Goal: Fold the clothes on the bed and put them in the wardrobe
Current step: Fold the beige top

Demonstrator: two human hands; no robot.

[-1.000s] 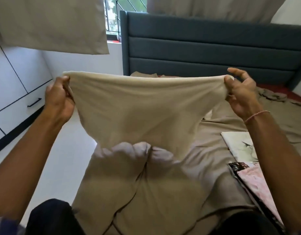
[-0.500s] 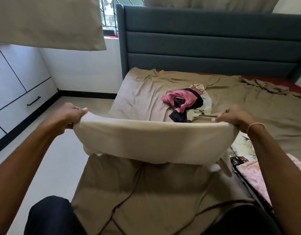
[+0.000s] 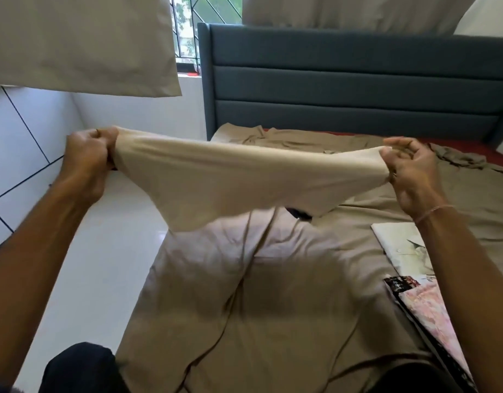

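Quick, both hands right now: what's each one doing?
Left hand: closed, gripping one end of the beige garment.
Right hand: pinching the other end, remaining fingers loose.

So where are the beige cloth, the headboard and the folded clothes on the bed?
beige cloth [image 3: 244, 180]: head view, middle of the stretched fabric.
headboard [image 3: 343, 80]: head view, centre padded panel.
folded clothes [image 3: 406, 251]: head view, top of the pale folded garment.

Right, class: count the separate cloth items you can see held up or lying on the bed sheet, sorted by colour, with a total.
Beige, held by left hand and right hand: 1, the beige garment
White: 1, the folded white shirt
Pink patterned: 1, the pink folded cloth
Dark, mostly hidden: 1, the dark cloth
Total: 4
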